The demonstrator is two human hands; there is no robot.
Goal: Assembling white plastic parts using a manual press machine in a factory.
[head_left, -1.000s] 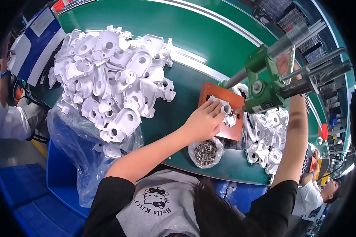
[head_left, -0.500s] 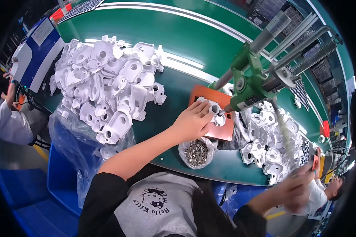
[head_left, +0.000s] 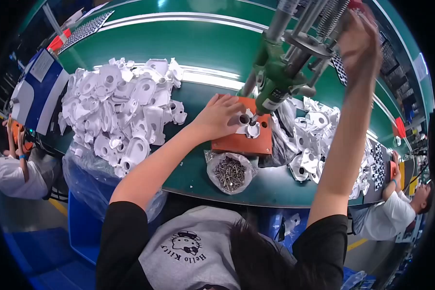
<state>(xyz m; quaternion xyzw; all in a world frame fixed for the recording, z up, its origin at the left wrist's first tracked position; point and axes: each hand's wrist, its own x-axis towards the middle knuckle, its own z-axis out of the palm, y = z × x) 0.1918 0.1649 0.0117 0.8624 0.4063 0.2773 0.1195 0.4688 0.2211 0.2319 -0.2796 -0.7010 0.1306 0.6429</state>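
Observation:
My left hand [head_left: 218,118] holds a white plastic part [head_left: 249,128] down on an orange block [head_left: 241,144], its fingers laid over the part's left side. A round tube opening on the part shows beside the fingertips. Right above the part is the pointed tip of a green press [head_left: 274,79]; whether they touch I cannot tell. My right hand [head_left: 360,41], raised at the upper right and somewhat blurred, is closed around the press lever's handle, of which only a red bit shows. In front of the block sits a clear bag of small metal pins [head_left: 230,173].
A large heap of white plastic parts [head_left: 123,104] lies at the left, beside a blue and white machine [head_left: 41,92]. More white parts [head_left: 316,128] are piled at the right behind my forearm. A blue bin [head_left: 84,232] stands below the table's left edge. Co-workers sit at both sides.
My right hand has swung up from the lower right to the upper right with the lever. My left hand stays on the white part. The whole view has shifted slightly.

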